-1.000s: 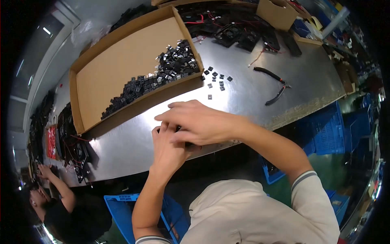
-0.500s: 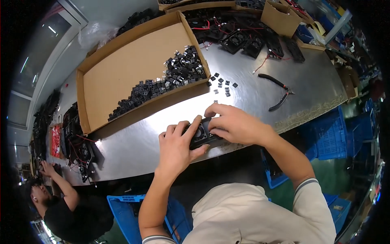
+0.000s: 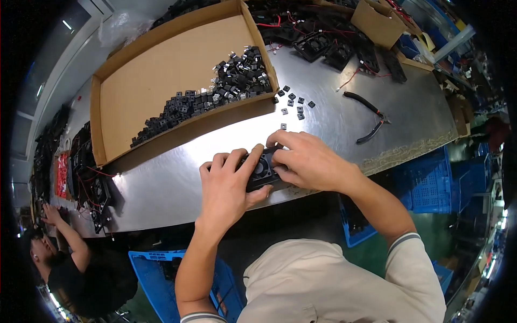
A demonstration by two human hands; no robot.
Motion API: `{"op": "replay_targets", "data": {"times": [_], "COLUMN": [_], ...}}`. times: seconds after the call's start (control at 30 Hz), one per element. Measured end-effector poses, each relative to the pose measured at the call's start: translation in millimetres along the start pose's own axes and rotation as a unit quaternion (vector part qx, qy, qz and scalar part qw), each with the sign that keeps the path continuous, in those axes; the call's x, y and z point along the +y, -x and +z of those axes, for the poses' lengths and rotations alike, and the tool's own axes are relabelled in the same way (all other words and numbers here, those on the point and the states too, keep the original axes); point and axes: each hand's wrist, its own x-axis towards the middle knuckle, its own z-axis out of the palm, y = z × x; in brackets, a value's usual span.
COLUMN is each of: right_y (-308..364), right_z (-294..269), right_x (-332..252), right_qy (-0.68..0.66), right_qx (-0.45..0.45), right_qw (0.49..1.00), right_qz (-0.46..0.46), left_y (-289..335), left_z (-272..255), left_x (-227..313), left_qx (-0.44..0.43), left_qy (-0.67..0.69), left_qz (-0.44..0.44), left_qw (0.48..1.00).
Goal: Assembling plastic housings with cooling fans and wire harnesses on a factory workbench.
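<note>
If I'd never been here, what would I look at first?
Probably the big cardboard tray, upper left, with little black parts heaped inside. Next, the left hand holding a black fan unit in the middle, the right hand touching it. Pliers lie to the right, handles spread.

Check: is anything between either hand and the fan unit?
Nothing visible: the left hand and right hand both touch the fan unit. The loose parts lie beyond it and the pliers off to the right, neither in between.
</note>
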Motion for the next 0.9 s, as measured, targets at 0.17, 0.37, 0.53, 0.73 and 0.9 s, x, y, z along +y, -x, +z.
{"op": "replay_targets", "data": {"times": [0.17,0.37,0.53,0.73,0.9], "right_y": [0.0,-1.0,-6.6,-2.8,-6.9], "right_z": [-0.1,-3.7,-4.3,-0.7,-11.6], "right_x": [0.6,0.8,0.9,1.7,10.4], "right_qy": [-0.001,-0.041,-0.004,-0.006,-0.063], "right_qx": [0.003,-0.02,-0.044,-0.034,-0.053], "right_qw": [1.0,0.999,0.999,0.999,0.996], "right_qz": [-0.015,0.014,0.017,0.014,0.039], "left_y": [-0.1,-1.2,-1.9,-2.3,0.8], "left_z": [0.7,0.5,2.7,0.5,-2.1], "left_x": [1.1,1.3,-2.9,1.6,1.0], "left_qx": [-0.013,-0.031,-0.008,-0.025,-0.022], "left_qy": [0.031,0.044,0.032,0.028,0.019], "left_qz": [-0.034,-0.045,-0.018,-0.032,-0.032], "left_qw": [0.999,0.998,0.999,0.999,0.999]}}
